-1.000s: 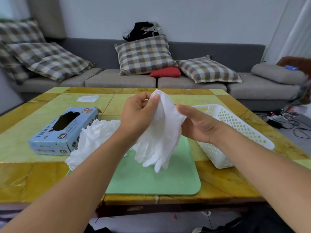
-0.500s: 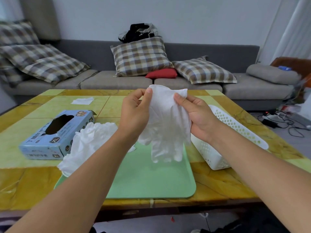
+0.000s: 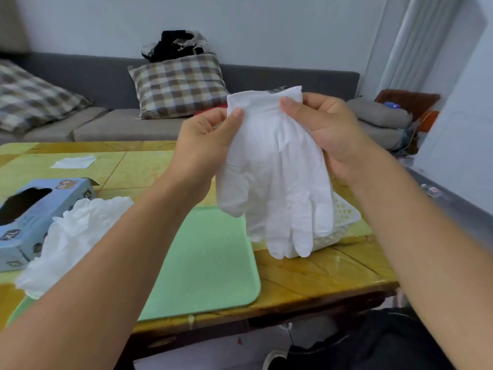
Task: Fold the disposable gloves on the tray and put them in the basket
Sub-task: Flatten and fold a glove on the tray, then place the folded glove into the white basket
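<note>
White, thin, slightly translucent film: the glove (image 3: 274, 166) hung in the air between the two hands, above the right edge of the green tray (image 3: 208, 263) and in front of the white perforated basket (image 3: 344, 212), touching neither as far as could be seen.

Change over the last second: at first the left hand (image 3: 205, 145) alone held the glove bunched at the cuff while the right hand (image 3: 328, 134) sat beside it with fingers loose. By this moment the right hand had taken the other cuff corner and the cuff had been drawn out to full width. The bundle had opened into a flat, recognisable glove shape.

Finger state: left thumb and forefinger pinched the left cuff corner; right thumb pressed the right cuff corner against the fingers behind it. Remaining fingers on both hands were curled behind the film and mostly hidden.

Glove appearance: cuff uppermost, finger tubes pointing down, thumb tube hanging at lower left. Surface wrinkled, limp, no stiffness. Whether one glove or two layered together could not be told.

Judgement: flattening step roughly complete; folding not yet begun. A crumpled pile of gloves (image 3: 72, 236) lay on the tray's left end beside the blue glove box (image 3: 29, 220), so most of the task remained.
</note>
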Demonstrator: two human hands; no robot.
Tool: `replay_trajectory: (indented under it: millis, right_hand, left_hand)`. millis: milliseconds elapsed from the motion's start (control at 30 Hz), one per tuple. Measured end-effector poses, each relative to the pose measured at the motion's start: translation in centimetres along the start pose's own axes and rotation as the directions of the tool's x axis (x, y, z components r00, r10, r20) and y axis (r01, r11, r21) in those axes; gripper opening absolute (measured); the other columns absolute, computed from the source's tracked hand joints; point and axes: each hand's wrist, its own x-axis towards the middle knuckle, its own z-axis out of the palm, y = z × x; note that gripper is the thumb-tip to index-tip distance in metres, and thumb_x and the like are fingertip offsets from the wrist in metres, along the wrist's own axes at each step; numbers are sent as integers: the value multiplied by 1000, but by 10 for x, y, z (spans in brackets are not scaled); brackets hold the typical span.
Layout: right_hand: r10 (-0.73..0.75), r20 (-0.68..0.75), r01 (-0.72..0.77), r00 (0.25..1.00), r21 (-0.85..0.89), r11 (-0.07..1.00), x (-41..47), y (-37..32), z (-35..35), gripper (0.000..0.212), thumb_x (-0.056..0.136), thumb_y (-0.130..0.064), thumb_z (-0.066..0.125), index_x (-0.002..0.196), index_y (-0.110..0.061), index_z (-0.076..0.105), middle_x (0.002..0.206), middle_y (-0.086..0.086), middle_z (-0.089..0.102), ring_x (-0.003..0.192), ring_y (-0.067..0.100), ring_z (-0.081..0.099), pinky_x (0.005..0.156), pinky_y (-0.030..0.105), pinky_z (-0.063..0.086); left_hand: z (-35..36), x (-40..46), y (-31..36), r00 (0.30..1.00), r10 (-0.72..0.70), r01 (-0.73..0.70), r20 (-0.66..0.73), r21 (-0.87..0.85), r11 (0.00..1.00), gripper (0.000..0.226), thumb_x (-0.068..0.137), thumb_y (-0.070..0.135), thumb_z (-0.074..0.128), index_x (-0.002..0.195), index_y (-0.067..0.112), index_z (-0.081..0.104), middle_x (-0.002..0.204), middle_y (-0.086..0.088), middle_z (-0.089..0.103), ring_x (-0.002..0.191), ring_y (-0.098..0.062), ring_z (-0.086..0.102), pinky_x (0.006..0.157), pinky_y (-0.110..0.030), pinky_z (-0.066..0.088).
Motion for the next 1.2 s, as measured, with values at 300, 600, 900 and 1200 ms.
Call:
replay_trajectory:
  millis: [300, 600, 900, 1200]
  right_hand:
    - [65, -30, -69, 997, -154, 986, 20, -7, -62, 18, 93, -15, 71, 108, -6, 75, 103, 11, 78, 93, 22, 76, 74, 31, 61]
    - [-183, -30, 176, 983, -154, 972, 89, 31, -101, 19, 94, -17, 70, 110, -6, 74, 105, 14, 76, 94, 26, 72, 81, 43, 60]
    - [243, 195, -152, 950, -393, 907, 39, 130, -137, 29, 83, -1, 77, 112, -3, 72, 107, 12, 77, 95, 19, 73, 88, 32, 58]
    - [483, 361, 14, 798, -811, 584, 19, 126, -146, 22, 75, -3, 86, 83, -21, 75, 89, 10, 77, 84, 31, 72, 85, 44, 58]
  left_hand:
    - [52, 29, -19, 995, -32, 20, 90, 137, 990, 32, 100, 34, 62, 98, 4, 74, 101, -23, 73, 78, -23, 62, 81, -53, 58]
    - [58, 110, -37, 972, 104, -144, 209, 183, 972, 24, 100, 30, 61, 104, 12, 77, 106, -11, 76, 93, -24, 71, 88, -42, 57]
    - [40, 69, -129, 871, -33, -254, 490, 507, 824, 4, 85, 12, 79, 83, 14, 77, 75, -9, 75, 64, -6, 57, 67, -26, 52]
    - [61, 50, -127, 647, -326, -462, 690, 694, 552, 10, 83, 13, 78, 93, 15, 81, 90, 12, 76, 84, -3, 68, 85, -32, 56]
